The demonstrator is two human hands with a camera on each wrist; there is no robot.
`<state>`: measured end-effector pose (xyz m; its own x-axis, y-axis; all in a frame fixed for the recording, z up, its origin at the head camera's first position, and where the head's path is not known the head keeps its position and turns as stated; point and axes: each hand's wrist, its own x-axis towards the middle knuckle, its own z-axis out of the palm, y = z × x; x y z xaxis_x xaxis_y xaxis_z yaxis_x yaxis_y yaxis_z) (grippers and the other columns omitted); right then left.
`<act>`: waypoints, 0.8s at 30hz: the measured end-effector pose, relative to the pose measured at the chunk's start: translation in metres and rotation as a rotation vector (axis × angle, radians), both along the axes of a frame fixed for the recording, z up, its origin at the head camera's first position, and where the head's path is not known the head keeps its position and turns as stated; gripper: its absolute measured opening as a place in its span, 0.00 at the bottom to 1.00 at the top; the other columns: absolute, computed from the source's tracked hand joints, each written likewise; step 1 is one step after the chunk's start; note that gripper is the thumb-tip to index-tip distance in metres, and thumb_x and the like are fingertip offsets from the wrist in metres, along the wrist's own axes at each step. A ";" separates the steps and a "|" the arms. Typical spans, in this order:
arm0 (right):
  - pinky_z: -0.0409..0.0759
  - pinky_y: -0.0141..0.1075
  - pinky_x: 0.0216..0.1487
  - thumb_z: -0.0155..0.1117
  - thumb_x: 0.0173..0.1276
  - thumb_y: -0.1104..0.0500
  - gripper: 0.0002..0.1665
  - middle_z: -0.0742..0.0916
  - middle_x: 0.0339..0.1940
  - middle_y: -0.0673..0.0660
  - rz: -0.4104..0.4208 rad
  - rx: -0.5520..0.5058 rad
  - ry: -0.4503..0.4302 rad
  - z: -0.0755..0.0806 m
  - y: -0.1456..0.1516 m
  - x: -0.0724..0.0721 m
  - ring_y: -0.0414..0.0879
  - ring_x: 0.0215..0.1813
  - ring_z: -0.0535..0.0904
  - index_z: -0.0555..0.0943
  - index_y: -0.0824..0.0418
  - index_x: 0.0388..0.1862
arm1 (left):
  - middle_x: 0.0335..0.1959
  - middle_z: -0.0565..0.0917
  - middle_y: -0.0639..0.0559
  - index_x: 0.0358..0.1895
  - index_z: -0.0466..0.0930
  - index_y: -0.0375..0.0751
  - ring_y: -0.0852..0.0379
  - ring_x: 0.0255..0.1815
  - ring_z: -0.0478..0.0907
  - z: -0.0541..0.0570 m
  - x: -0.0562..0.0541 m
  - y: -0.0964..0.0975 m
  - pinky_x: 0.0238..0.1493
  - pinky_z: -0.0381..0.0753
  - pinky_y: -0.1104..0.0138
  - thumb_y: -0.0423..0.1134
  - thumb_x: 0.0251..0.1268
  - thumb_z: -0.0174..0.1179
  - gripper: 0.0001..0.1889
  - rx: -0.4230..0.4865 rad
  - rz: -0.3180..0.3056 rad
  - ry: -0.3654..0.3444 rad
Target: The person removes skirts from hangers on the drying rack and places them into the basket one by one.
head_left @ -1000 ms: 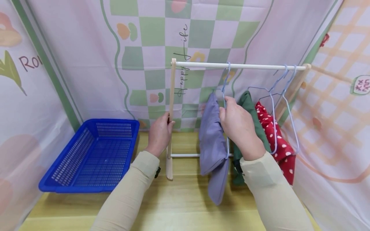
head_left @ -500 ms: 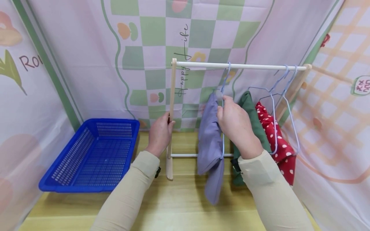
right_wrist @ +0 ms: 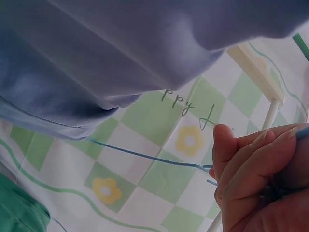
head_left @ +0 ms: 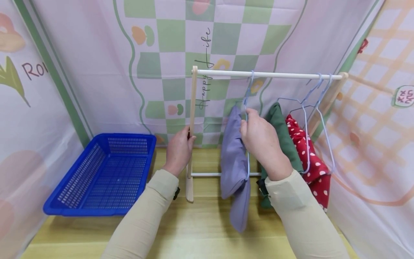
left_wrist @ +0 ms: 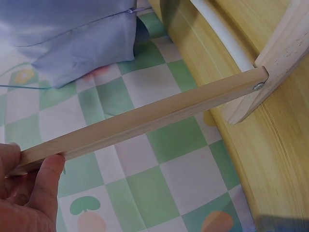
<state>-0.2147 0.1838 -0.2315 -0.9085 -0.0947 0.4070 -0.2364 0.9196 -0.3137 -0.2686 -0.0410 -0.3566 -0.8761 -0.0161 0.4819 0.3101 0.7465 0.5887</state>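
My left hand [head_left: 179,151] grips the left wooden upright [head_left: 193,108] of a small clothes rack; the left wrist view shows thumb and fingers around the wood. With my right hand [head_left: 263,142] I hold a blue wire hanger [head_left: 248,158] near its neck, the fingers curled round the wire in the right wrist view. From this hanger, hooked on the white top rail [head_left: 223,73], hangs a purple-grey cloth item [head_left: 233,154]; the left wrist view shows a zip along it. Just right of it hangs a green cloth item [head_left: 280,126], partly behind my right forearm.
A red, white-dotted cloth item [head_left: 318,169] hangs at the rail's right end. On the left of the wooden table [head_left: 194,230] sits a blue plastic basket [head_left: 119,180] with nothing in it. Printed curtains stand behind and on both sides.
My right hand and the hanger with the purple-grey item have shifted a little left along the rail. The left hand has stayed in place on the upright.
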 end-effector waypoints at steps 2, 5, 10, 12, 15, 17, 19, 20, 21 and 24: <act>0.82 0.61 0.46 0.47 0.84 0.56 0.30 0.87 0.48 0.74 0.004 -0.002 0.002 0.000 -0.001 0.000 0.68 0.45 0.85 0.66 0.72 0.76 | 0.43 0.86 0.46 0.60 0.78 0.41 0.51 0.39 0.83 0.000 0.000 0.000 0.40 0.86 0.57 0.43 0.80 0.59 0.14 -0.003 0.002 0.001; 0.82 0.61 0.46 0.47 0.84 0.56 0.30 0.87 0.49 0.74 0.014 -0.001 0.006 0.000 -0.003 0.001 0.68 0.45 0.85 0.66 0.72 0.76 | 0.43 0.86 0.46 0.60 0.78 0.42 0.50 0.38 0.83 0.000 0.000 0.000 0.40 0.86 0.57 0.44 0.80 0.59 0.14 -0.005 0.003 -0.001; 0.83 0.60 0.47 0.46 0.84 0.55 0.30 0.87 0.50 0.73 0.026 0.004 -0.008 0.002 -0.005 0.003 0.67 0.47 0.86 0.66 0.71 0.76 | 0.43 0.85 0.46 0.60 0.78 0.42 0.50 0.38 0.83 0.000 0.000 0.000 0.39 0.86 0.58 0.44 0.80 0.58 0.14 -0.007 0.003 -0.006; 0.83 0.60 0.48 0.45 0.84 0.55 0.30 0.87 0.51 0.72 0.030 0.006 -0.021 0.003 -0.006 0.003 0.66 0.48 0.86 0.66 0.71 0.76 | 0.43 0.86 0.46 0.60 0.78 0.42 0.50 0.37 0.83 0.000 0.000 0.000 0.39 0.86 0.57 0.44 0.80 0.58 0.14 -0.010 0.005 -0.005; 0.82 0.60 0.49 0.45 0.84 0.54 0.30 0.87 0.52 0.72 0.033 0.010 -0.028 0.003 -0.008 0.003 0.66 0.49 0.86 0.65 0.71 0.77 | 0.43 0.86 0.46 0.60 0.78 0.42 0.50 0.37 0.83 0.000 0.000 0.000 0.39 0.86 0.57 0.44 0.80 0.59 0.14 -0.015 0.006 -0.001; 0.83 0.60 0.49 0.46 0.84 0.54 0.30 0.88 0.52 0.72 0.034 0.013 -0.025 0.003 -0.009 0.003 0.66 0.48 0.86 0.66 0.70 0.77 | 0.43 0.86 0.45 0.60 0.78 0.41 0.49 0.38 0.84 0.000 0.000 0.000 0.39 0.86 0.56 0.44 0.80 0.59 0.14 -0.016 0.003 0.002; 0.83 0.60 0.49 0.46 0.84 0.55 0.30 0.88 0.51 0.73 0.031 0.016 -0.018 0.002 -0.010 0.003 0.66 0.47 0.86 0.66 0.70 0.76 | 0.43 0.86 0.45 0.60 0.78 0.41 0.49 0.38 0.84 -0.001 0.000 0.000 0.40 0.86 0.56 0.44 0.80 0.59 0.14 -0.016 -0.001 0.006; 0.83 0.61 0.48 0.47 0.84 0.55 0.30 0.88 0.51 0.73 0.031 0.018 -0.012 0.002 -0.011 0.003 0.66 0.47 0.86 0.67 0.70 0.76 | 0.43 0.86 0.45 0.60 0.78 0.41 0.49 0.38 0.84 -0.001 -0.001 -0.001 0.40 0.85 0.56 0.44 0.80 0.59 0.15 -0.017 -0.003 0.008; 0.83 0.60 0.48 0.47 0.84 0.55 0.29 0.88 0.50 0.73 0.032 0.018 -0.012 0.002 -0.012 0.003 0.66 0.46 0.86 0.67 0.70 0.76 | 0.43 0.86 0.45 0.60 0.78 0.41 0.49 0.38 0.84 -0.001 -0.001 -0.001 0.39 0.85 0.56 0.44 0.80 0.58 0.14 -0.016 -0.006 0.010; 0.83 0.60 0.47 0.47 0.84 0.56 0.29 0.88 0.49 0.73 0.035 0.018 -0.006 0.001 -0.013 0.003 0.66 0.46 0.86 0.67 0.70 0.76 | 0.43 0.86 0.45 0.59 0.78 0.41 0.48 0.38 0.84 -0.002 -0.001 -0.001 0.39 0.85 0.56 0.44 0.81 0.58 0.14 -0.015 -0.010 0.014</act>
<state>-0.2121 0.1705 -0.2301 -0.9070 -0.1339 0.3992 -0.2668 0.9162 -0.2990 -0.2698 -0.0419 -0.3582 -0.8693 0.0004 0.4943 0.3260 0.7522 0.5726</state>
